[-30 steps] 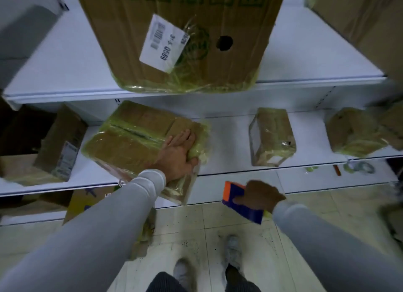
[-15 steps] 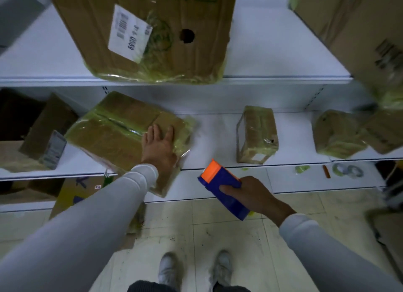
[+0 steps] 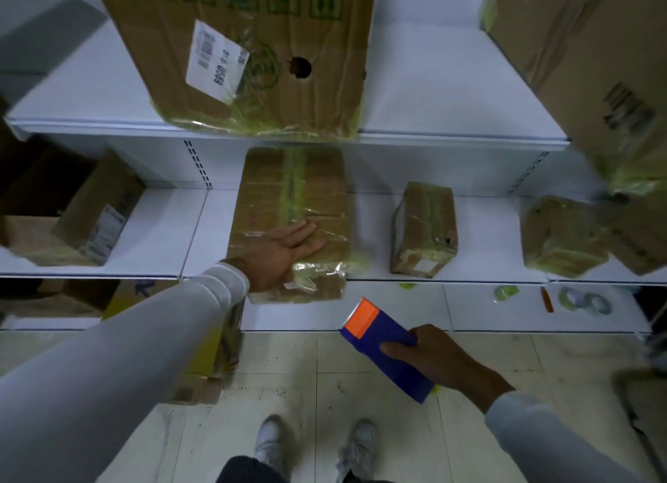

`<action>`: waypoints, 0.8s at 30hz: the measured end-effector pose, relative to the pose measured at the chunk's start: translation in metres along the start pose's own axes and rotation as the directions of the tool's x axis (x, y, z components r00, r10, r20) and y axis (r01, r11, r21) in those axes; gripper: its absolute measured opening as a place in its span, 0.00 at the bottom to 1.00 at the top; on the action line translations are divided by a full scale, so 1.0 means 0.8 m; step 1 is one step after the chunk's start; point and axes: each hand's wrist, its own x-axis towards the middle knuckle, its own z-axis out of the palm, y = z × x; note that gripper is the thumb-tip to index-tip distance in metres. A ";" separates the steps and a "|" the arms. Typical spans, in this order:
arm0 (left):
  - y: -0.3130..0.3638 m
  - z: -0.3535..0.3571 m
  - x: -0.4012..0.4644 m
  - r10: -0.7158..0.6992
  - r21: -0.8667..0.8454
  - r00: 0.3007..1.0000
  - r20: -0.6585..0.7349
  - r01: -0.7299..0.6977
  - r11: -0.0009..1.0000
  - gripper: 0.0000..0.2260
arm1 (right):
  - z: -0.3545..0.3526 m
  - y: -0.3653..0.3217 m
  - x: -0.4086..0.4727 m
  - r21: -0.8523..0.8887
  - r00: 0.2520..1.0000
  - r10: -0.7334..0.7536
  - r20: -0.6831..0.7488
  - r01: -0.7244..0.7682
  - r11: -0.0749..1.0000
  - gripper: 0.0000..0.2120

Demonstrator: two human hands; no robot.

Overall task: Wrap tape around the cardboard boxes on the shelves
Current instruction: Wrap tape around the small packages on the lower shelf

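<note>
Two hands are seen before white shelves (image 3: 451,114). At far left, a small box (image 3: 101,208) is leaned on the middle shelf. The left hand (image 3: 278,253), fingers spread flat, is pressed on a wrapped flat box (image 3: 292,201) overhanging the near edge. The right hand (image 3: 440,360) is curled round a blue-and-orange dispenser (image 3: 382,345) above the floor. Further right, two smaller wrapped boxes (image 3: 424,230) are set apart.

Upper shelf (image 3: 451,96) bore your big labelled carton (image 3: 252,49) | middle shelf (image 3: 162,230) held a flat wrapped box (image 3: 292,194) jutting past its front edge, a small wrapped box (image 3: 424,226), a crumpled one (image 3: 559,235), an open carton (image 3: 97,208) far left | bottom ledge (image 3: 415,309) carried tape rolls (image 3: 583,300) | tiled floor (image 3: 361,392) lay under your shoes (image 3: 355,446).
</note>
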 end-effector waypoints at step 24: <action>0.037 -0.022 -0.123 -0.232 -0.974 0.967 0.105 0.147 0.171 0.13 | 0.022 -0.153 0.000 -0.013 0.972 -0.191 0.137 0.194 0.981 0.11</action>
